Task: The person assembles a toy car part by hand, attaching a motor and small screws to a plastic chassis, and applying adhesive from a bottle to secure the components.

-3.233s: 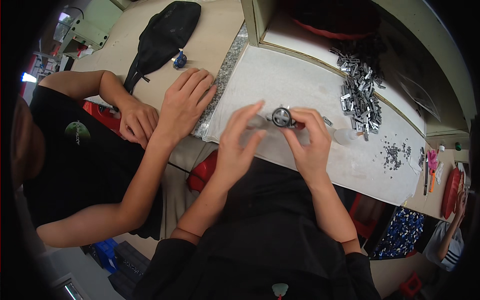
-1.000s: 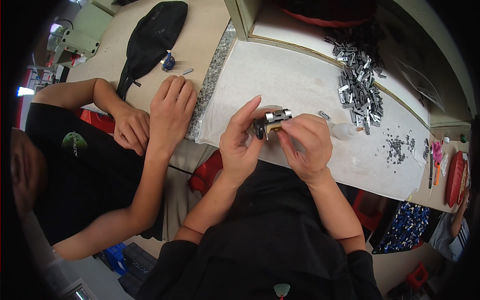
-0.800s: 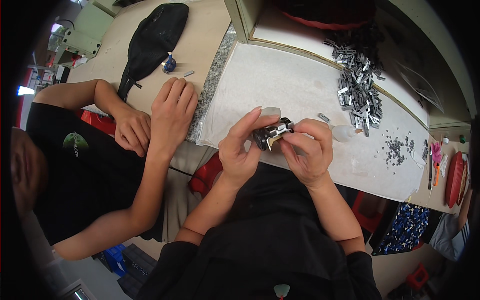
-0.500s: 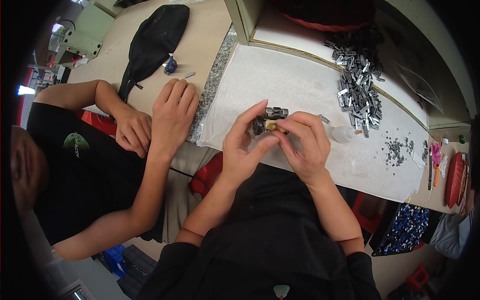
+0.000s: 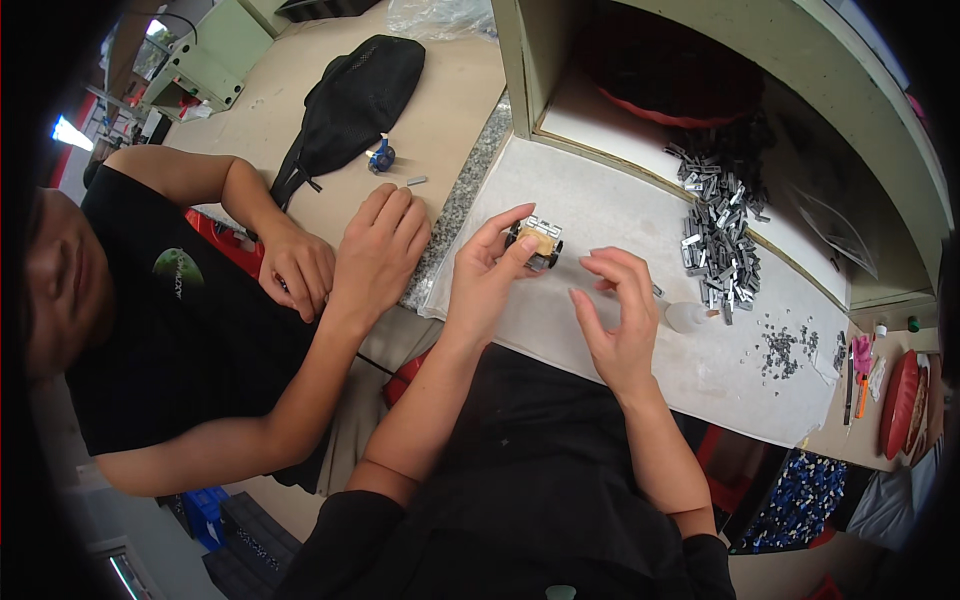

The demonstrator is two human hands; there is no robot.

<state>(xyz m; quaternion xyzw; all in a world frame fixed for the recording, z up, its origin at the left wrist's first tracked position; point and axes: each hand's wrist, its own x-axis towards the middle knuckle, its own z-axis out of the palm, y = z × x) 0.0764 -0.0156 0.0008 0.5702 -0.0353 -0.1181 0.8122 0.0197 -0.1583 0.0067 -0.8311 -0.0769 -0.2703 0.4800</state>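
My left hand (image 5: 482, 275) is closed around a small metal assembly (image 5: 537, 240) with a tan block and dark round ends, lifted above the white-covered bench. Its thumb presses on the tan part. My right hand (image 5: 622, 310) is off to the right of it, fingers apart and slightly curled, holding nothing. Just beyond that hand stands a small translucent bottle (image 5: 688, 317) with an orange-brown tip. A heap of grey metal pieces (image 5: 718, 250) lies on the bench farther to the right.
Small dark bits (image 5: 783, 352) are scattered at the bench's right. Pens (image 5: 862, 385) and a red tray (image 5: 902, 400) lie past them. At left, a co-worker's hands (image 5: 375, 250) rest near a black mesh bag (image 5: 360, 100) and a blue clamp-like item (image 5: 381, 155). A shelf frame (image 5: 530, 70) borders the bench.
My right hand has let go of the assembly and drawn away to the right, its fingers opening. The left hand keeps the assembly, now turned. The whole view has shifted slightly.
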